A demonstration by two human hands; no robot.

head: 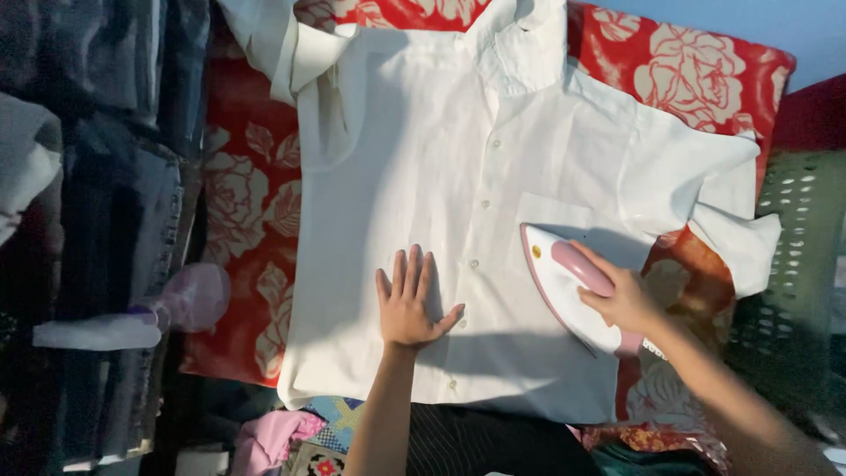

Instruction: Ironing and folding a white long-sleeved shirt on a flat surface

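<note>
A white button-up shirt (441, 176) lies spread flat, front up, on a red cloth with a rose pattern (242, 203). My left hand (409, 302) rests flat on the shirt's lower front beside the button line, fingers apart. My right hand (622, 295) grips the pink handle of a white and pink iron (564, 291). The iron sits on the shirt just below the chest pocket, its tip pointing toward the collar.
A pale spray bottle (141, 319) lies to the left on dark folded clothes (115, 211). A green plastic basket (797, 264) stands at the right. Colourful fabrics (300, 436) are heaped near the bottom edge.
</note>
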